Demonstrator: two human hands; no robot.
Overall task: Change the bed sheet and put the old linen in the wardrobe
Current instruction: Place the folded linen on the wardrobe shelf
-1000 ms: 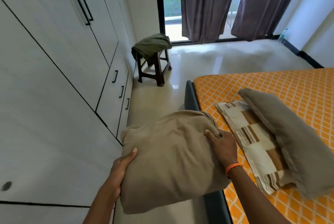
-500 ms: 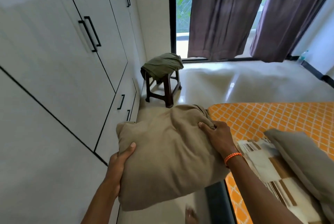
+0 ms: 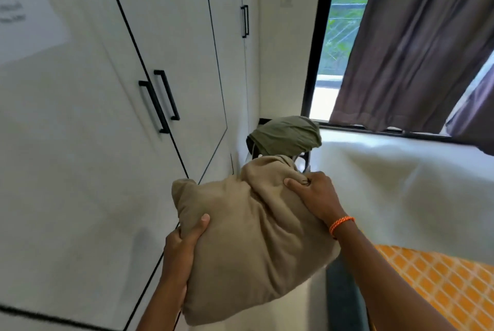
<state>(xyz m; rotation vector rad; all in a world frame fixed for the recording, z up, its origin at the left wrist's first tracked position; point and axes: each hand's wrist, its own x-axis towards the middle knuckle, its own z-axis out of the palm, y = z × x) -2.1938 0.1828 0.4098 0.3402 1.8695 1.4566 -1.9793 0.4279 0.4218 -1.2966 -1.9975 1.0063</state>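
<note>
A folded beige linen bundle (image 3: 254,237) is held up in front of me, off the bed. My left hand (image 3: 181,245) grips its lower left edge, thumb on top. My right hand (image 3: 312,197), with an orange wrist band, clutches the bunched cloth at its upper right. The white wardrobe (image 3: 93,117) fills the left side, its doors closed, with black handles (image 3: 160,101). A corner of the bed with an orange patterned sheet (image 3: 438,285) shows at the lower right.
A dark stool is mostly hidden behind the bundle, with an olive green cloth (image 3: 286,135) heaped on it by the wardrobe's far end. Dark curtains (image 3: 414,44) hang over the window. A glossy white floor (image 3: 401,183) lies between bed and window.
The bundle has been lifted off the bed and carried left toward the wardrobe. My view has swung up and left, so the pillow and striped cover on the bed have left the frame.
</note>
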